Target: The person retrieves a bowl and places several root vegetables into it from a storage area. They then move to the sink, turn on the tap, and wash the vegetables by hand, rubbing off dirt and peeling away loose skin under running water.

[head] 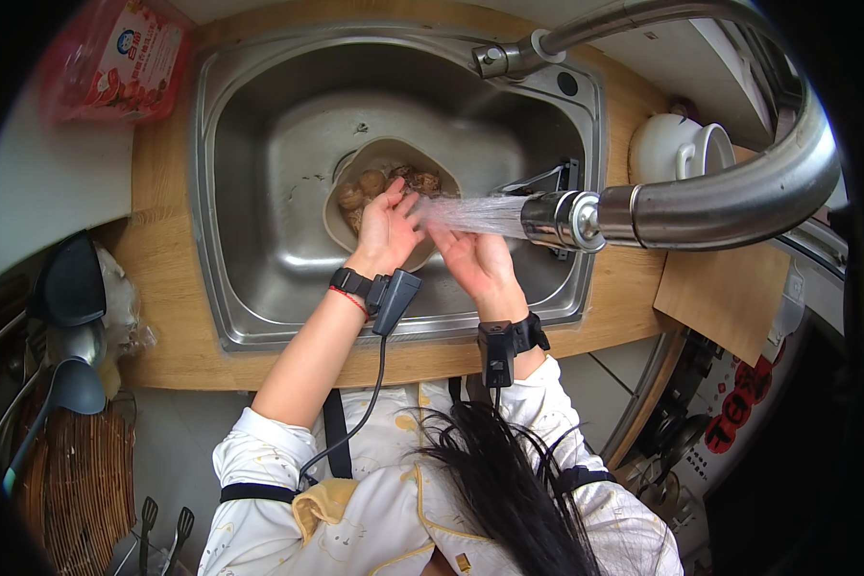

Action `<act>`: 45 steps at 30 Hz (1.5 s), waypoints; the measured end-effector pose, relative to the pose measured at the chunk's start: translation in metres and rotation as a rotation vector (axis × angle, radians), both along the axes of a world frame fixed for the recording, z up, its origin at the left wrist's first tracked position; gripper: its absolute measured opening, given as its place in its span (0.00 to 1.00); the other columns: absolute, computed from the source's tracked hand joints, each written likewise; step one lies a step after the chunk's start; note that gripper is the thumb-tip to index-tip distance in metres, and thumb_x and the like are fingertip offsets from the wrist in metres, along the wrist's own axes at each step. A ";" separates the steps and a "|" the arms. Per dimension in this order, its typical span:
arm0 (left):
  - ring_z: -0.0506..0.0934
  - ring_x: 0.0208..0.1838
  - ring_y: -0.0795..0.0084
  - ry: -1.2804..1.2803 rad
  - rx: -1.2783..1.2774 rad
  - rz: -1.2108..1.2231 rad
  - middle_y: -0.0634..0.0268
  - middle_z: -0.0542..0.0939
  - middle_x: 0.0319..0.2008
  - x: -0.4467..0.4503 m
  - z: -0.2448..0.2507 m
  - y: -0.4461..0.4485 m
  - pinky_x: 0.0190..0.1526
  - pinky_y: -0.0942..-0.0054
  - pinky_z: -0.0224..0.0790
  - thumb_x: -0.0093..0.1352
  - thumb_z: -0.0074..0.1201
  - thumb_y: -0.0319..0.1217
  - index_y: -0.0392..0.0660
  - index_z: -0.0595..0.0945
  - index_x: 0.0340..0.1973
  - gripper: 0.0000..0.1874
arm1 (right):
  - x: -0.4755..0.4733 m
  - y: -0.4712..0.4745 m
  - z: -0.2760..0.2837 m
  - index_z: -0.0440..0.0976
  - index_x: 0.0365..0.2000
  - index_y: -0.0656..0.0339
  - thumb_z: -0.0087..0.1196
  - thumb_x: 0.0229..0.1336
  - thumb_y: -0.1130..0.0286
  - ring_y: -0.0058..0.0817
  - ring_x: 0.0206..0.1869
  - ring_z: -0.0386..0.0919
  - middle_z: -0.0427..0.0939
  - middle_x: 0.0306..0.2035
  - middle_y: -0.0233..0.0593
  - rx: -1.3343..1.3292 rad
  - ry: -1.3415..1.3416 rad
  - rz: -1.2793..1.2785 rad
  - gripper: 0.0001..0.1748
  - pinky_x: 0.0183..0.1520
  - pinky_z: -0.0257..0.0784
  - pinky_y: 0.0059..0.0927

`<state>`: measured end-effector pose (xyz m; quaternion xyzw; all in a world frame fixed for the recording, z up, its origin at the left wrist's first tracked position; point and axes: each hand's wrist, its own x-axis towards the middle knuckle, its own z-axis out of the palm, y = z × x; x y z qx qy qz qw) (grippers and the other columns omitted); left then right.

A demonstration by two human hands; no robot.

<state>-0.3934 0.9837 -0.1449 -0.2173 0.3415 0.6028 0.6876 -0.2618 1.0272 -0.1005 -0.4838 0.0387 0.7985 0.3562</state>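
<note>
Water streams from the spray head of a metal faucet (561, 220) over both hands. My left hand (389, 229), palm up with its fingers spread, is at the front part of a beige basin (337, 214). My right hand (474, 263) lies palm up under the spray, to the basin's right, and nothing shows in it. Several brown, round, rough-skinned items (360, 189), which look like walnuts or dried mushrooms, sit inside the basin. Part of them is hidden behind my left fingers. The basin stands in a stainless steel sink (288, 151).
A wooden counter (165, 288) surrounds the sink. A red plastic container (126, 65) stands at the back left. On the right are a white pot (666, 147) and a wooden board (720, 295). A blue-grey ladle (78, 387) and other utensils hang at left. A dark rack (569, 180) sits inside the sink.
</note>
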 end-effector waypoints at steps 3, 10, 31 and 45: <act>0.63 0.68 0.54 0.021 0.004 -0.059 0.45 0.53 0.70 0.001 0.005 -0.006 0.66 0.52 0.59 0.71 0.35 0.19 0.47 0.43 0.71 0.35 | -0.004 -0.001 -0.005 0.65 0.51 0.75 0.42 0.69 0.72 0.45 0.58 0.70 0.69 0.55 0.54 -0.018 0.026 0.007 0.17 0.65 0.67 0.44; 0.65 0.66 0.53 0.043 0.009 -0.037 0.45 0.65 0.64 0.000 0.001 -0.012 0.66 0.53 0.58 0.74 0.33 0.26 0.45 0.46 0.70 0.30 | -0.007 -0.002 -0.022 0.58 0.59 0.73 0.38 0.70 0.70 0.47 0.63 0.65 0.63 0.62 0.58 -0.195 0.286 -0.078 0.23 0.68 0.62 0.45; 0.65 0.66 0.50 0.306 -0.367 0.070 0.40 0.52 0.68 0.014 -0.010 -0.024 0.63 0.56 0.63 0.73 0.24 0.19 0.52 0.44 0.70 0.31 | -0.034 -0.001 -0.030 0.49 0.67 0.60 0.37 0.69 0.54 0.43 0.74 0.41 0.43 0.72 0.48 -0.135 0.125 0.037 0.33 0.74 0.39 0.45; 0.73 0.60 0.62 0.447 -0.047 -0.022 0.48 0.54 0.70 -0.011 -0.014 -0.024 0.63 0.63 0.62 0.77 0.33 0.42 0.48 0.51 0.69 0.28 | -0.006 -0.006 -0.009 0.63 0.55 0.74 0.42 0.68 0.71 0.41 0.60 0.69 0.69 0.58 0.52 -0.199 0.199 0.031 0.20 0.64 0.66 0.42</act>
